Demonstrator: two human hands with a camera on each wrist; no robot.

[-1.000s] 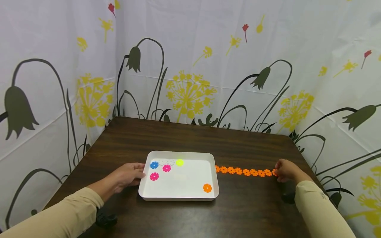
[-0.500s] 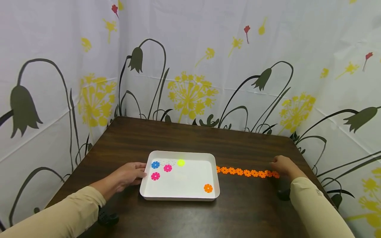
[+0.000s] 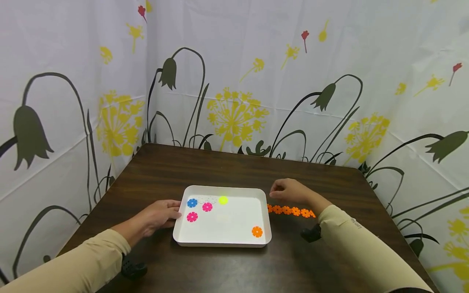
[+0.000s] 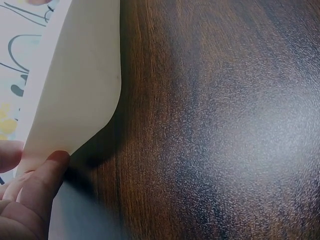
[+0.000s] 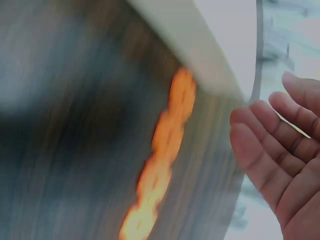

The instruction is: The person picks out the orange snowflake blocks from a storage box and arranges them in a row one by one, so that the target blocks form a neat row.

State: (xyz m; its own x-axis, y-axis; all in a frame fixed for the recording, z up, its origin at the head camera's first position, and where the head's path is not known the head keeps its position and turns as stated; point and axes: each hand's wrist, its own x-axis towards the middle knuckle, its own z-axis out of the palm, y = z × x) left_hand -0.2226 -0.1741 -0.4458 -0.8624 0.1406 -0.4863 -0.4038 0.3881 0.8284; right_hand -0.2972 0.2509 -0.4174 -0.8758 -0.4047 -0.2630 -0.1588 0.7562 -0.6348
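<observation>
A white rectangular tray (image 3: 222,245) stands on the dark table. My left hand (image 3: 160,216) grips its left wall, thumb at the rim and fingertips on the outer side in the left wrist view. Inside lie a blue notched disc (image 3: 192,202), two pink discs (image 3: 207,207), a yellow one (image 3: 223,200) and, near the front right corner, an orange disc (image 3: 257,232). My right hand (image 3: 291,191) hovers by the tray's right wall, empty, with fingers loosely bent. A row of several linked orange discs (image 3: 295,211) runs right from the tray; the right forearm hides its far end.
The brown wood-grain table (image 3: 227,162) reaches back to a white curtain (image 3: 234,53) printed with flowers, which also hangs along both sides. A dark strap piece (image 3: 133,270) sits under the left wrist and another (image 3: 310,233) under the right.
My right hand has left the far end of the orange row and swung left to the tray's right side. The left hand keeps its grip on the tray.
</observation>
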